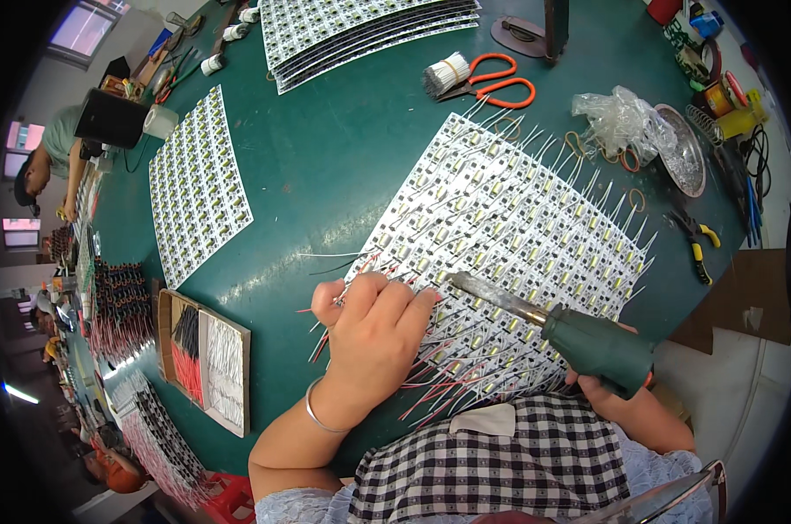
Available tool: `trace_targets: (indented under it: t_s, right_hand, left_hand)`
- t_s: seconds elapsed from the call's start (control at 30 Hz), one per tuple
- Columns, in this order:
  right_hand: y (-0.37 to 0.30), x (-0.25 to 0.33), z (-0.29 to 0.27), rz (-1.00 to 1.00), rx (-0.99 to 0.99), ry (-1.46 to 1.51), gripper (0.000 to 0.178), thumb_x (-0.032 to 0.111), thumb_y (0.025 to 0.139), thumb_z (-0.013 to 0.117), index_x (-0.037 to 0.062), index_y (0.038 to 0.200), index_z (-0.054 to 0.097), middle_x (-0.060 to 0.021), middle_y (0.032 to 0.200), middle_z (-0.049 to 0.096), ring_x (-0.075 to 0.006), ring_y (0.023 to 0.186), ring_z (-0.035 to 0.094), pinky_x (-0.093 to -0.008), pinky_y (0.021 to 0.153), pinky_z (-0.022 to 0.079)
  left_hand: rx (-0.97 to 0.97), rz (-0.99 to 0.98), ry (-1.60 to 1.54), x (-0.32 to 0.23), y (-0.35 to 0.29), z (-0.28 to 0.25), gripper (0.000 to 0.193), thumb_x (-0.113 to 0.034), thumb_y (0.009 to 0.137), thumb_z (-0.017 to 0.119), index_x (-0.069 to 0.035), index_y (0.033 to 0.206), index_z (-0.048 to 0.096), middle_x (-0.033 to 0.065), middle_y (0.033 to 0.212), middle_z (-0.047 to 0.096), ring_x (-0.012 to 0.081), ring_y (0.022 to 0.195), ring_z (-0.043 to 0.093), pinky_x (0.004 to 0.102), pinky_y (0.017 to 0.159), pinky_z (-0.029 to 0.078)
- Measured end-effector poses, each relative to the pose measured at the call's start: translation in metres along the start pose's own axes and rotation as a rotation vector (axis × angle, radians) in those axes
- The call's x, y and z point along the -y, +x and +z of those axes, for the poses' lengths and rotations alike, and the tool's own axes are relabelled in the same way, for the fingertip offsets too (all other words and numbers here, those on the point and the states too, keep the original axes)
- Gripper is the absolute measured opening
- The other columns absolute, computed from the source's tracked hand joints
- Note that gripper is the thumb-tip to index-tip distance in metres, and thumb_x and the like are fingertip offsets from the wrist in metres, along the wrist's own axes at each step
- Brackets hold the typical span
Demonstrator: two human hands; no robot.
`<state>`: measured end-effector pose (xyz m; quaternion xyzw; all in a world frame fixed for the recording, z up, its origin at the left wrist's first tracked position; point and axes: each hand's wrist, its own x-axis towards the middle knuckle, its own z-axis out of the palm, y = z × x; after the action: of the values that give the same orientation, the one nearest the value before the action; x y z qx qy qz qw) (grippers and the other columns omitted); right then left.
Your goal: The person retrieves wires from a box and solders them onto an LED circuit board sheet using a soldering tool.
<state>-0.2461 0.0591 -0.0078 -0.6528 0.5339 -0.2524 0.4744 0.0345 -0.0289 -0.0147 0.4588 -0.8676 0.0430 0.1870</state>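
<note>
I see left hand (373,327) pinching a thin wire (330,256) down on the LED panel (509,236). Right hand (609,384) fisted around soldering iron (552,323); its long axis runs up-left, tip just right of the left fingertips (426,299).

Counted on the green surface (343,148): one soldering iron (548,321), one pair of orange-handled scissors (491,80), one pair of yellow-handled pliers (697,237), one bundle of white wires (445,74). Also one metal dish (685,150), one crumpled clear bag (618,118), one two-compartment cardboard box (205,360). Two circuit-board panels lying singly (199,185) (509,227), plus one stack of panels (369,31), layers too close to count.
</note>
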Motion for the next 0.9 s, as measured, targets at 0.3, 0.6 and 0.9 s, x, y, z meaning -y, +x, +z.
trace_targets:
  t_s: [0.3,0.6,0.9]
  right_hand:
    - [0.011,0.001,0.005,-0.188,-0.031,-0.112,0.035,0.008,0.07,0.067,-0.0001,0.103,0.058,-0.013,0.094,0.062,-0.0245,0.083,0.063,-0.0321,0.076,0.048]
    - [0.022,0.012,0.003,-0.277,0.001,-0.117,0.033,0.016,0.075,0.066,0.0009,0.103,0.059,-0.0118,0.097,0.062,-0.0244,0.081,0.063,-0.0322,0.073,0.049]
    - [0.012,0.009,0.005,-0.224,-0.078,0.062,0.028,0.012,0.082,0.056,-0.0019,0.106,0.056,-0.0092,0.084,0.062,-0.0152,0.067,0.062,-0.0265,0.064,0.049]
  left_hand:
    - [0.03,-0.007,0.013,0.0,0.004,-0.002,0.011,-0.016,0.066,0.068,-0.019,0.076,0.064,-0.0069,0.07,0.051,0.0128,0.075,0.049,0.0384,0.077,0.025]
    - [0.037,0.012,0.008,0.0,0.006,-0.002,0.012,-0.015,0.069,0.056,-0.016,0.078,0.063,-0.0042,0.069,0.046,0.0124,0.077,0.048,0.0382,0.079,0.024]
    - [0.062,0.009,0.002,-0.002,0.006,-0.005,0.013,-0.014,0.069,0.056,-0.015,0.079,0.064,-0.0043,0.07,0.048,0.0129,0.078,0.049,0.0387,0.08,0.024]
